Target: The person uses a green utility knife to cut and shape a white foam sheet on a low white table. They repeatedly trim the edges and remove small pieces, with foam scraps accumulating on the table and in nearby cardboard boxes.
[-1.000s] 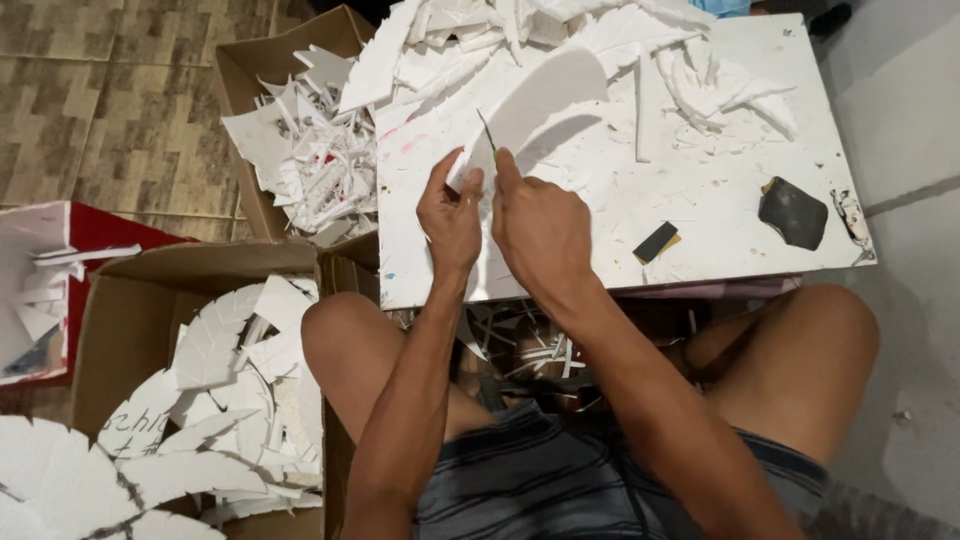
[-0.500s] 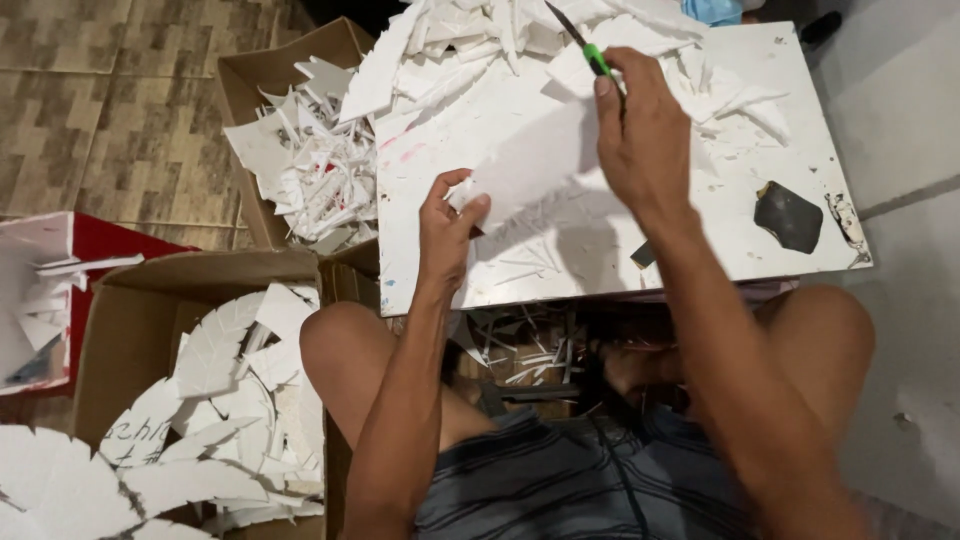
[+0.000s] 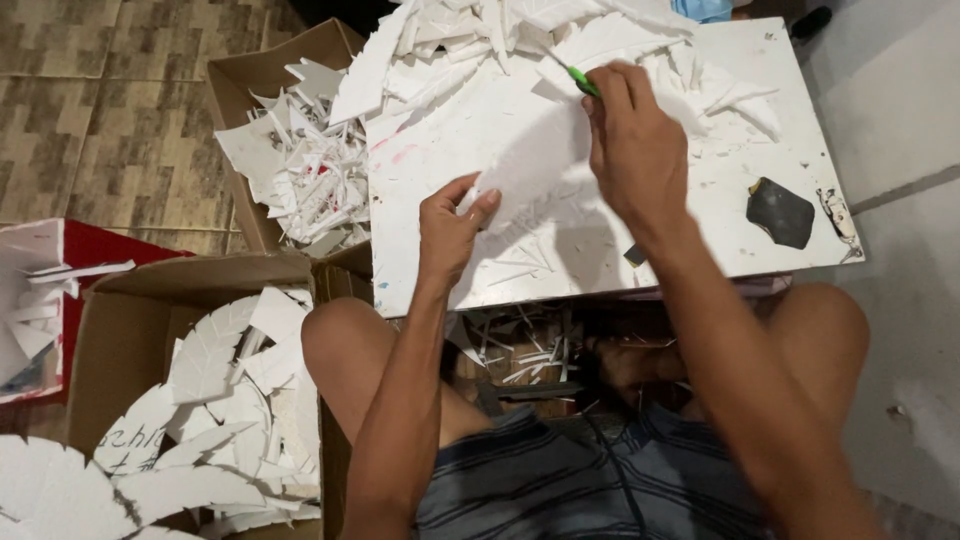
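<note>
My left hand (image 3: 452, 232) pinches the near edge of a flat white foam sheet (image 3: 540, 165) lying on the white board (image 3: 700, 240) across my knees. My right hand (image 3: 632, 150) is closed around a green-handled knife (image 3: 578, 78), its blade pointing up-left at the sheet's far edge. A pile of white foam offcuts (image 3: 470, 40) covers the far part of the board, just beyond the blade.
A cardboard box (image 3: 262, 85) of white scraps stands far left of the board. A nearer cardboard box (image 3: 120, 320) holds leaf-shaped white cutouts (image 3: 215, 350). A red box (image 3: 90, 250) sits at the left edge. A dark grey stone-like block (image 3: 780, 212) lies on the board's right side.
My right hand left the sheet's near edge, reached to the far side and now holds the green-handled knife at the sheet's far edge. My left hand stays on the near edge.
</note>
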